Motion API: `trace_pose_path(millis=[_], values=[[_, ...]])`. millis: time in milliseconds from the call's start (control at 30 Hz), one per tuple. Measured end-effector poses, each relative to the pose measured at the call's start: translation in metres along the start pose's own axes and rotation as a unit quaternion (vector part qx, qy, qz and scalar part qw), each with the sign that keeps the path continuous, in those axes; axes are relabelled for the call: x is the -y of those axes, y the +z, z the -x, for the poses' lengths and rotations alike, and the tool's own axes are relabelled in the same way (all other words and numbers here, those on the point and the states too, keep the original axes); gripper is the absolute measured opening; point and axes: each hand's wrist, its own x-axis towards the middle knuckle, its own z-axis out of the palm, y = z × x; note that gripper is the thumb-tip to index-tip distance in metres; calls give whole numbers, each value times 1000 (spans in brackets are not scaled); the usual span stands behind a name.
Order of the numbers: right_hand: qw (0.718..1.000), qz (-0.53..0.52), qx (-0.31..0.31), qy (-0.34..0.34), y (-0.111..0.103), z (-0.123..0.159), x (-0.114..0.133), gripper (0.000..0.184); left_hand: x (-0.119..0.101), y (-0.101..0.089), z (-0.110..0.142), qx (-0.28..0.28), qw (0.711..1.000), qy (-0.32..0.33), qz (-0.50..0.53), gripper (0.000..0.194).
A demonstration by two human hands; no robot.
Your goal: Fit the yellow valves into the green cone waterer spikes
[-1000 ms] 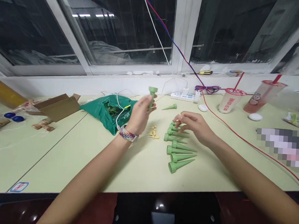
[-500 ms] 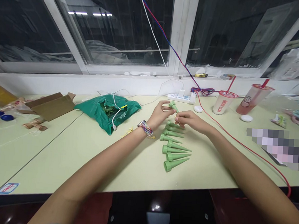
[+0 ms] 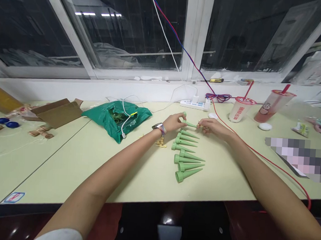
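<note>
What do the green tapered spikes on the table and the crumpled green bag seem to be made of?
The green tapered spikes look like moulded matte plastic: even colour, crisp collars. The crumpled green bag seems thin glossy plastic film, given its sharp creases and sheen; the exact plastic cannot be told.

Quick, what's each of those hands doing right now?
Left hand: closed, holding the wide end of a green plastic cone-shaped spike.
Right hand: closed, pinching the same spike's pointed tip.
</note>
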Motion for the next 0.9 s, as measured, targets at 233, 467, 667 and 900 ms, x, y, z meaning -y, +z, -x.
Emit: trace_pose_path(millis=[233, 467, 667, 900], values=[[990, 131, 24, -37, 1, -8, -15, 45, -8, -1, 6, 30, 992, -16, -123, 30], [999, -23, -15, -27, 6, -7, -13, 50, -18, -6, 12, -21, 983, -5, -180, 39], [991, -76, 100, -35, 33, 10, 9, 53, -32, -10, 50, -61, 985, 161, 12, 41], [977, -44, 209, -17, 70, 17, 51, 33, -34, -25, 84, -93, 979, 173, 49, 21]])
